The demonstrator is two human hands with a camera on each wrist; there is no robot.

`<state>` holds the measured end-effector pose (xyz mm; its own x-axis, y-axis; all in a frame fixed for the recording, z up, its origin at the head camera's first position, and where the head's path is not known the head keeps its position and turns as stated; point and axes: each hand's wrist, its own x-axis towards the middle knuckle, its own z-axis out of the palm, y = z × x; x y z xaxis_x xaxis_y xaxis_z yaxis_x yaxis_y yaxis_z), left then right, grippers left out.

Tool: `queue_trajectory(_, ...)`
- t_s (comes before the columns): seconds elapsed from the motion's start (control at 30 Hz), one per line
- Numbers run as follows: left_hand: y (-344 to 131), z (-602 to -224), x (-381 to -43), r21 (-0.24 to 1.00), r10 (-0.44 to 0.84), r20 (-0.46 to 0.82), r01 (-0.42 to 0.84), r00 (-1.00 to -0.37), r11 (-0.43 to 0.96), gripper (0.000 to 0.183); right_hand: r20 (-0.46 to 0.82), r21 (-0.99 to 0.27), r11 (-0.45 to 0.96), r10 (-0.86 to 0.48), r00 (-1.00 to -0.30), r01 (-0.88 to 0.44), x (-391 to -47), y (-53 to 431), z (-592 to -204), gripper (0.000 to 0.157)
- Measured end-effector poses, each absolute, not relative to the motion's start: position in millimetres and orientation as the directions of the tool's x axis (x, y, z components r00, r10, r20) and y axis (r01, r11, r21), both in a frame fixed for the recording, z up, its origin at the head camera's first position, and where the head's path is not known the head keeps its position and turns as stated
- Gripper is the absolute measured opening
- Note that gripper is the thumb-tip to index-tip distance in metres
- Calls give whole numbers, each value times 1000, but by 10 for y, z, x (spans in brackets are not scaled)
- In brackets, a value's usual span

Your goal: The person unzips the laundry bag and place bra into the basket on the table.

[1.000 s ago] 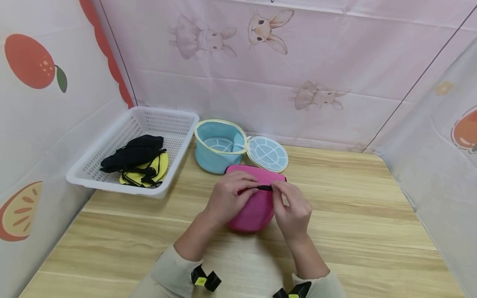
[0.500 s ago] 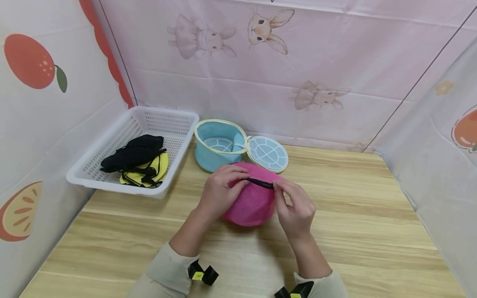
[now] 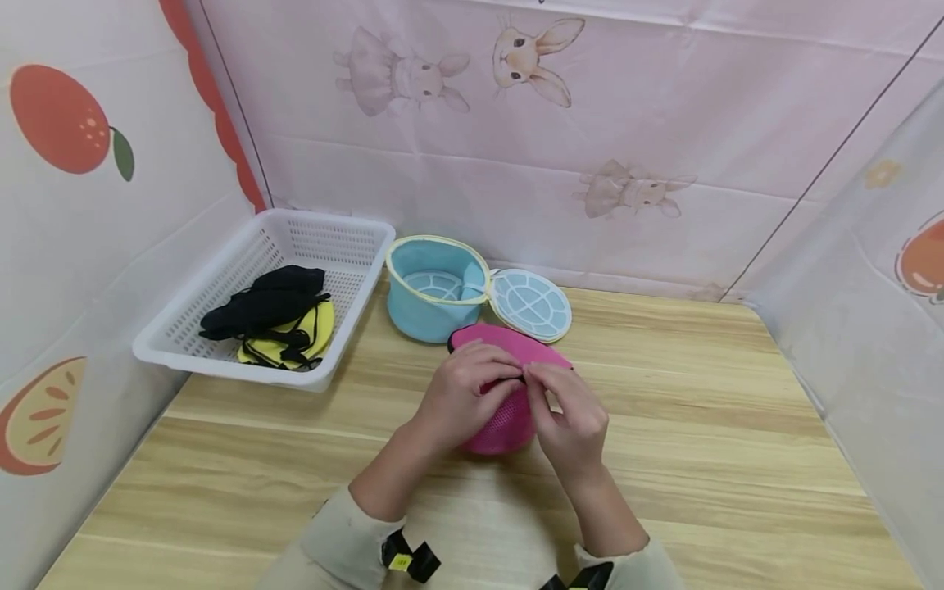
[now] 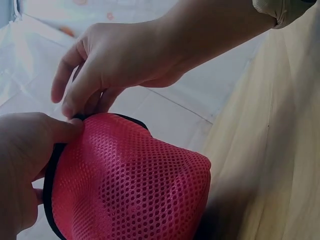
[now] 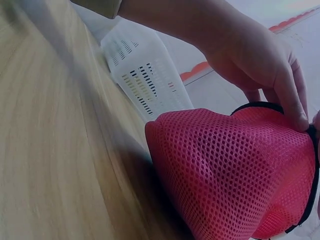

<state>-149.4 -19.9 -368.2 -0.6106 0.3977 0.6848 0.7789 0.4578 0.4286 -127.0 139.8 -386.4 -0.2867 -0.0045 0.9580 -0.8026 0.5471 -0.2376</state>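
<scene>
A pink mesh laundry bag (image 3: 501, 430) with black edging stands on the wooden table in front of the person. The left hand (image 3: 468, 393) pinches its black-edged rim between thumb and fingers. Right beside it, the right hand (image 3: 571, 418) pinches the same rim, and the fingertips of both hands meet over the middle of it. The left wrist view shows the bag's mesh side (image 4: 135, 175) bulging below the pinched edging. In the right wrist view, the left thumb (image 5: 292, 100) lies on the outside of the mesh at the rim. The stretch of edging under the fingertips is hidden.
Behind the bag stands a round light-blue bag (image 3: 424, 319) with yellow trim, its lid (image 3: 531, 305) flipped to the right. A white plastic basket (image 3: 221, 369) at the left holds a black cloth item (image 3: 265, 303) and a yellow item (image 3: 320, 328) with black straps.
Half a second ago the hands were spread apart along the black edging. Now they have come together at its middle, with the left hand shifted right and the right hand slightly left.
</scene>
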Motion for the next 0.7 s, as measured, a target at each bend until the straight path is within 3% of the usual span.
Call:
queue_trajectory(0.2,-266,-3673,-1539,467,345,708,775,-616,426,13,959,-245,577,23,-284,-779,-1300,1443,-3856,15)
queue_trajectory(0.7,-454,-3697,-1664,562,259,649,680,-716,471,17,960,-265,579,83,-267,-771,-1323,1504,-3847,15)
